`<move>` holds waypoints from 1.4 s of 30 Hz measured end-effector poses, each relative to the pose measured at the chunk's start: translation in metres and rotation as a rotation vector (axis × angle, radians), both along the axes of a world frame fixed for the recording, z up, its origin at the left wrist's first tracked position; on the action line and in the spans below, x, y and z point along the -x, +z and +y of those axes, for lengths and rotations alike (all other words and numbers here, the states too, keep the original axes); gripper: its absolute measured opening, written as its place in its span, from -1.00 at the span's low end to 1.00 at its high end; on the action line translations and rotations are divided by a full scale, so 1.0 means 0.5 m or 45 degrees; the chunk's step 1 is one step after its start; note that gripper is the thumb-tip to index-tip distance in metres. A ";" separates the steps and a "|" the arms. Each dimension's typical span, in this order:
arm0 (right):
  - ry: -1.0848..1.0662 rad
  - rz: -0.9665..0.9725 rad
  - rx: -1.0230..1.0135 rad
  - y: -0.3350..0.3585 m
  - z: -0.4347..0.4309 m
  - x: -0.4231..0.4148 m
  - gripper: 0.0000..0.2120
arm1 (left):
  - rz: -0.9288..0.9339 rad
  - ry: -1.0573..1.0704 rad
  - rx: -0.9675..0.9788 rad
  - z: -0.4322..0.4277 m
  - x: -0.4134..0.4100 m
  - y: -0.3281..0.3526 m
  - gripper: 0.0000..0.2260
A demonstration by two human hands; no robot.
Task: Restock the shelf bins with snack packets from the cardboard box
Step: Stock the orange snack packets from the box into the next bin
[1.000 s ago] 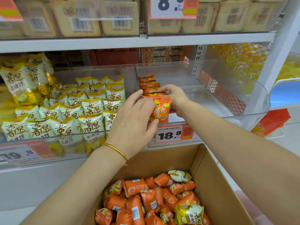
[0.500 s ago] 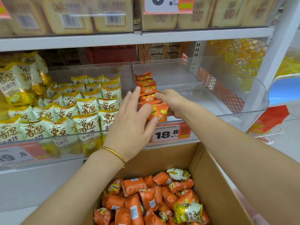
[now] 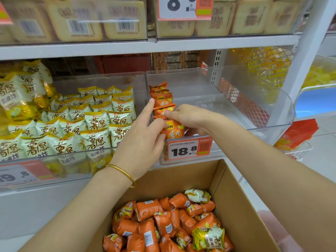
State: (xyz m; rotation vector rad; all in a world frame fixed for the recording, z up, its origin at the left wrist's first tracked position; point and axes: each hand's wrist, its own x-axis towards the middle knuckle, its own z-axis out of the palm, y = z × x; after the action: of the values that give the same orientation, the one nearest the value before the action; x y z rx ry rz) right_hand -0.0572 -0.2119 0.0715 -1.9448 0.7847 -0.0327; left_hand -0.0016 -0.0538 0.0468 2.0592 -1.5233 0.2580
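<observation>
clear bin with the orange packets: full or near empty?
Mostly empty: the clear bin holds one row of orange packets along its left wall; its remaining floor is bare.

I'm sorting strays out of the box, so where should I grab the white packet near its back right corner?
Pinch the white packet across its puffed middle, coming straight down from above. It lies uncovered on top of the orange packets, and the cardboard box wall stands close on its right.

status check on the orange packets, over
Left hand and right hand both hold the front orange packet, at the row's near end by the left wall of the clear bin. Cardboard box holds many more. Nothing blocking.
</observation>
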 end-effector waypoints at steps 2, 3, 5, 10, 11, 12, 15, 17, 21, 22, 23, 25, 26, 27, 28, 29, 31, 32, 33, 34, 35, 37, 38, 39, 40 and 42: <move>-0.021 -0.020 0.029 -0.005 0.000 0.000 -0.76 | 0.056 0.018 0.004 0.002 0.000 0.002 -0.85; -0.025 -0.007 0.029 -0.007 -0.002 0.000 -0.73 | 0.091 0.035 0.006 0.002 0.000 0.003 -0.83; 0.005 0.052 0.075 -0.005 -0.003 0.004 -0.67 | 0.143 0.063 0.016 0.002 0.000 0.006 -0.78; 0.061 0.187 0.390 0.003 0.010 0.011 -0.54 | 0.147 0.073 0.000 0.003 0.000 0.004 -0.74; 0.047 0.189 0.460 0.008 0.011 0.014 -0.53 | 0.143 0.071 -0.002 0.003 0.000 0.003 -0.73; 0.021 0.174 0.467 0.015 0.010 0.019 -0.51 | 0.139 0.069 -0.003 0.004 -0.001 0.003 -0.72; 0.003 0.151 0.298 0.035 -0.002 0.046 -0.46 | 0.151 0.064 0.003 0.007 -0.005 0.002 -0.66; 0.074 0.164 0.258 0.041 -0.007 0.065 -0.54 | 0.159 0.041 0.014 0.008 -0.007 0.000 -0.63; 0.087 0.072 0.353 0.031 0.005 0.072 -0.74 | 0.189 0.013 0.031 0.008 -0.009 -0.004 -0.61; 0.085 0.056 0.370 0.031 0.012 0.069 -0.75 | 0.196 0.009 0.036 0.007 -0.010 -0.006 -0.61; 0.089 0.049 0.388 0.033 0.018 0.066 -0.75 | 0.200 0.006 0.037 0.006 -0.011 -0.007 -0.60; 0.109 0.052 0.448 0.037 0.030 0.062 -0.74 | 0.199 0.004 0.033 0.005 -0.011 -0.008 -0.60; 0.116 0.056 0.485 0.040 0.034 0.061 -0.73 | 0.200 0.005 0.032 0.005 -0.011 -0.008 -0.60; 0.118 0.056 0.517 0.041 0.037 0.061 -0.72 | 0.203 0.007 0.031 0.005 -0.010 -0.008 -0.60; 0.115 0.052 0.539 0.041 0.039 0.062 -0.71 | 0.204 0.009 0.031 0.005 -0.009 -0.008 -0.60; 0.111 0.048 0.552 0.040 0.041 0.064 -0.71 | 0.204 0.009 0.032 0.005 -0.009 -0.008 -0.60; 0.101 0.050 0.560 0.037 0.043 0.067 -0.69 | 0.201 0.008 0.031 0.006 -0.008 -0.007 -0.60; 0.099 0.057 0.562 0.036 0.042 0.068 -0.68 | 0.200 0.010 0.031 0.006 -0.008 -0.006 -0.59; 0.100 0.067 0.569 0.035 0.042 0.067 -0.67 | 0.201 0.011 0.029 0.006 -0.007 -0.005 -0.59; 0.103 0.072 0.578 0.033 0.043 0.066 -0.66 | 0.200 0.014 0.026 0.006 -0.006 -0.005 -0.60; 0.106 0.075 0.589 0.032 0.044 0.064 -0.66 | 0.195 0.018 0.022 0.007 -0.005 -0.004 -0.61; 0.124 0.079 0.619 0.029 0.047 0.062 -0.64 | 0.176 0.028 0.011 0.008 -0.003 -0.003 -0.63; 0.131 0.074 0.625 0.028 0.048 0.061 -0.64 | 0.169 0.032 0.005 0.009 -0.003 -0.003 -0.64; 0.134 0.068 0.618 0.027 0.048 0.062 -0.65 | 0.166 0.035 -0.001 0.010 -0.003 -0.002 -0.65; 0.135 0.066 0.608 0.027 0.048 0.063 -0.66 | 0.161 0.036 -0.006 0.011 -0.002 -0.002 -0.66; 0.142 0.066 0.620 0.030 0.046 0.070 -0.70 | 0.146 0.033 -0.022 0.013 0.000 0.000 -0.68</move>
State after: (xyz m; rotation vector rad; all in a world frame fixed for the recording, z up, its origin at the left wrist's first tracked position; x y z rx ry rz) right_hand -0.0923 -0.1889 0.0867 -2.4564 0.7482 -0.1151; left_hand -0.0014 -0.0474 0.0469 2.0711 -1.4358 0.1345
